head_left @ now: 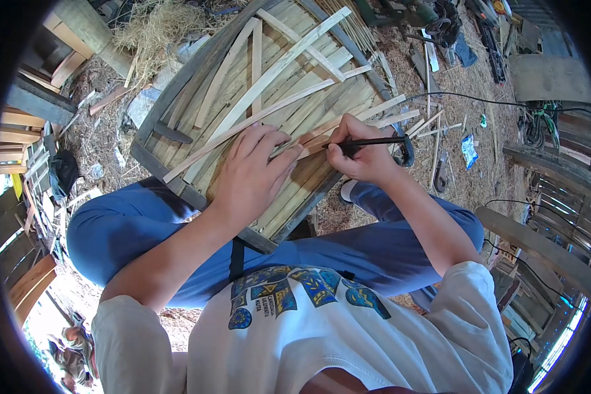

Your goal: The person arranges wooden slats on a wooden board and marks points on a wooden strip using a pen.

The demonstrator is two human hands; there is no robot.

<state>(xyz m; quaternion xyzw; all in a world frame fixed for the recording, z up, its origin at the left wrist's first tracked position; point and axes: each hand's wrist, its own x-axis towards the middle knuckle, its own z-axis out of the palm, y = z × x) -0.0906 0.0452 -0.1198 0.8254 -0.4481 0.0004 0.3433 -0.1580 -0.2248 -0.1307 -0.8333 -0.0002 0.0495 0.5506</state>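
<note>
A wooden panel made of boards with a grey frame lies across my lap, with several thin wood strips scattered over it. My right hand is closed on a dark pen-like tool, its tip close to a short strip. Fingers of my left hand are spread and lie flat near the left end of that strip and over the lower strips. The exact contact under the left fingers is hidden.
Straw and wood scraps cover the ground. A blue wrapper lies at the right, below a black cable. A thick beam stands at the right. Stacked planks and a dark bag are at the left.
</note>
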